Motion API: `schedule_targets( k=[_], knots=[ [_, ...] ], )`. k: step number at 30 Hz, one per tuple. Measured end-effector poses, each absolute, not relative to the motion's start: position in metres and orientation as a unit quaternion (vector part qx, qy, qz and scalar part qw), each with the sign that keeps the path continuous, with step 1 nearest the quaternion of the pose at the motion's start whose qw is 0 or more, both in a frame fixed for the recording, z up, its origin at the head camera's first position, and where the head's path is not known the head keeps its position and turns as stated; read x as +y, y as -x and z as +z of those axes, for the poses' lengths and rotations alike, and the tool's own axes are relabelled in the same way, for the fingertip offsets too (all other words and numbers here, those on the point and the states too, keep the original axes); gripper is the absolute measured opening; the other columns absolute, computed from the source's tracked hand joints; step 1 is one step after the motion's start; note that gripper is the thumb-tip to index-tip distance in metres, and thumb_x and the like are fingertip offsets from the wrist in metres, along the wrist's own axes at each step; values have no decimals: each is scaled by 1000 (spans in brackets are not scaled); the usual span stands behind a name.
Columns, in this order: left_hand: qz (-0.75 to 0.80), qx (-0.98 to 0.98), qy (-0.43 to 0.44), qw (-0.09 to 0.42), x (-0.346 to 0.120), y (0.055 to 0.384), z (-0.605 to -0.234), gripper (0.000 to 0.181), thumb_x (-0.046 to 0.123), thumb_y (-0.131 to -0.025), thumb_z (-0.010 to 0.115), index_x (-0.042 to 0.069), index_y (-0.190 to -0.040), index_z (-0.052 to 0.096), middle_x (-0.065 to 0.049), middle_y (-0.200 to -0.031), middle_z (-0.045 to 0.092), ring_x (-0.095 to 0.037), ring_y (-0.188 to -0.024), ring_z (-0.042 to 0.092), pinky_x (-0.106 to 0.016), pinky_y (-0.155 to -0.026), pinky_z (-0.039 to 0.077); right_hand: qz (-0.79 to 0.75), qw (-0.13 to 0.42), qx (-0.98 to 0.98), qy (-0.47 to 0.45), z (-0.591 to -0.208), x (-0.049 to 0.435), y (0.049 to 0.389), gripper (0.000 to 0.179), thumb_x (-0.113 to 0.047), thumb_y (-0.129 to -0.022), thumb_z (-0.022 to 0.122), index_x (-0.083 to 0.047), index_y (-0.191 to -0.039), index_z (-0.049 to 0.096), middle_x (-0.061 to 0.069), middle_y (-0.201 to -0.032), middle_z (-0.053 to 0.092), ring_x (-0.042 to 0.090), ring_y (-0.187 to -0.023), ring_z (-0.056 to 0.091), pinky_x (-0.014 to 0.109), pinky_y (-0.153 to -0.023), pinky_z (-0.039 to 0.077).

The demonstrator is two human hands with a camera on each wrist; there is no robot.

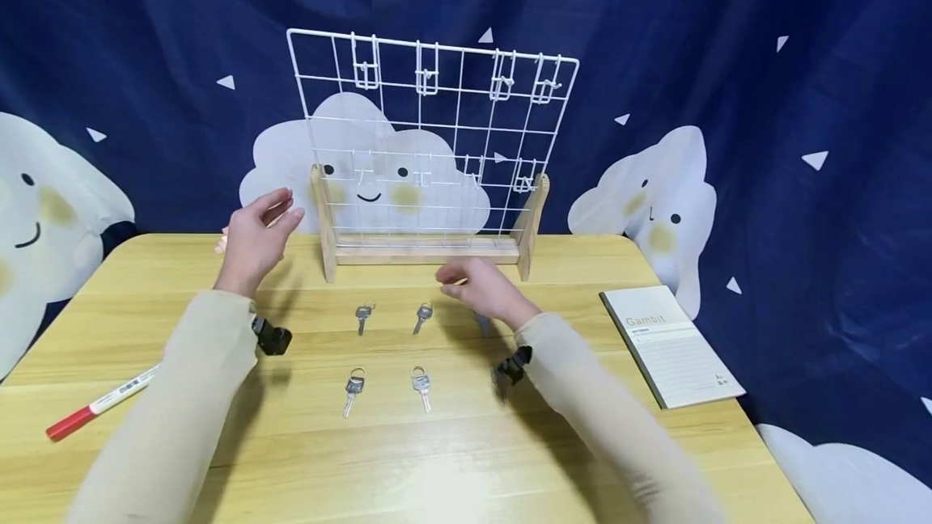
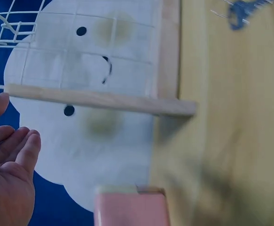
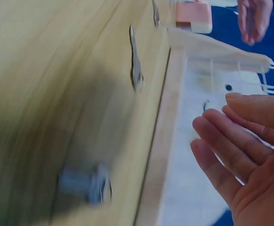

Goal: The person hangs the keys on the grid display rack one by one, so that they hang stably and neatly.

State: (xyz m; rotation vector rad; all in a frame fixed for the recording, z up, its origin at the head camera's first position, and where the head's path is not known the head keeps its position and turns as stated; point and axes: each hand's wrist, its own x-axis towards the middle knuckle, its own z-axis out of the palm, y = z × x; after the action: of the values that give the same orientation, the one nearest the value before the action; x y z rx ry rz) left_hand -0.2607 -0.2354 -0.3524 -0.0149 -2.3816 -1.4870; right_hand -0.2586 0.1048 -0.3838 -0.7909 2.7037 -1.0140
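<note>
My left hand [image 1: 258, 237] hovers left of the white wire grid rack [image 1: 459, 124], its fingers loosely bent with nothing between them. In the left wrist view its fingertips lie near the rack's wooden side post [image 2: 104, 100]. My right hand [image 1: 480, 288] floats over the table in front of the rack's wooden base [image 1: 429, 253], palm bare in the right wrist view. Below it, partly covered by the wrist, lies a silver key [image 1: 482, 323]. Several more keys with rings lie in two rows, among them a back-row key [image 1: 423, 318] and a front-row key [image 1: 353, 391].
White wire hooks [image 1: 427, 81] hang on the grid, high and low. A notebook [image 1: 673, 346] lies at the right, a red-capped marker [image 1: 102, 403] at the left. Behind my left hand stands a pink box-like object [image 2: 131, 209]. A blue curtain [image 1: 182, 14] hangs behind the table.
</note>
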Motion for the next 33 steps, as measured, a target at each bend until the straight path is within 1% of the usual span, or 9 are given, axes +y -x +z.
schedule_targets(
  k=[2, 4, 7, 11, 15, 17, 23, 26, 33],
  knots=[
    [-535, -829, 4, 164, -231, 270, -347, 56, 27, -100, 59, 1, -147, 43, -17, -146, 45, -26, -134, 43, -28, -105, 41, -351, 96, 894, 261, -388, 91, 263, 27, -9, -95, 65, -2, -121, 66, 7, -116, 68, 19, -106, 63, 30, -94, 50],
    [-547, -821, 2, 161, -228, 278, -342, 57, 26, -100, 59, 1, -148, 41, -17, -148, 43, -25, -135, 41, -31, -107, 40, -364, 115, 887, 261, -392, 77, 267, 29, -7, -95, 65, -2, -123, 66, 7, -118, 67, 18, -107, 62, 30, -96, 49],
    [-558, -815, -9, 158, -227, 288, -336, 58, 26, -100, 60, 2, -149, 41, -14, -150, 42, -23, -136, 40, -31, -108, 38, -366, 125, 884, 263, -398, 56, 272, 29, -7, -94, 66, -4, -122, 66, 5, -116, 68, 16, -105, 62, 27, -96, 48],
    [-561, -815, -18, 145, -226, 297, -332, 57, 27, -100, 60, 3, -148, 42, -14, -149, 42, -23, -136, 40, -31, -109, 38, -358, 130, 885, 268, -407, 31, 275, 27, -8, -92, 70, -5, -119, 69, 3, -113, 70, 12, -102, 63, 23, -93, 48],
    [-570, -809, -13, 142, -222, 303, -334, 53, 26, -100, 60, 3, -146, 45, -15, -146, 46, -23, -134, 43, -32, -108, 39, -338, 136, 891, 272, -416, 12, 278, 25, -8, -91, 71, -4, -116, 70, 2, -109, 70, 11, -100, 63, 19, -90, 48],
    [-576, -803, -11, 149, -219, 305, -335, 51, 24, -100, 60, 3, -144, 48, -16, -143, 49, -24, -132, 45, -32, -107, 40, -320, 133, 897, 276, -420, 5, 279, 23, -7, -91, 71, -4, -114, 71, 1, -106, 71, 11, -98, 63, 18, -88, 48],
    [-582, -794, -12, 176, -212, 310, -337, 44, 17, -100, 60, 1, -139, 53, -17, -137, 54, -23, -125, 51, -31, -104, 43, -269, 116, 914, 282, -427, -9, 283, 11, -9, -93, 69, -9, -103, 74, -3, -94, 71, 6, -88, 62, 15, -80, 47],
    [-588, -789, -15, 179, -211, 312, -338, 42, 16, -100, 60, 0, -138, 54, -18, -135, 55, -24, -123, 52, -30, -103, 44, -253, 110, 920, 280, -428, -12, 284, 7, -10, -93, 69, -12, -97, 74, -5, -90, 71, 5, -84, 60, 15, -77, 46],
    [-596, -781, -22, 184, -212, 314, -339, 40, 15, -98, 63, -1, -134, 58, -18, -129, 58, -21, -117, 56, -30, -100, 47, -248, 112, 921, 279, -430, -15, 285, 7, -8, -91, 70, -13, -88, 73, -8, -82, 68, 6, -80, 58, 16, -75, 46]
  ],
)
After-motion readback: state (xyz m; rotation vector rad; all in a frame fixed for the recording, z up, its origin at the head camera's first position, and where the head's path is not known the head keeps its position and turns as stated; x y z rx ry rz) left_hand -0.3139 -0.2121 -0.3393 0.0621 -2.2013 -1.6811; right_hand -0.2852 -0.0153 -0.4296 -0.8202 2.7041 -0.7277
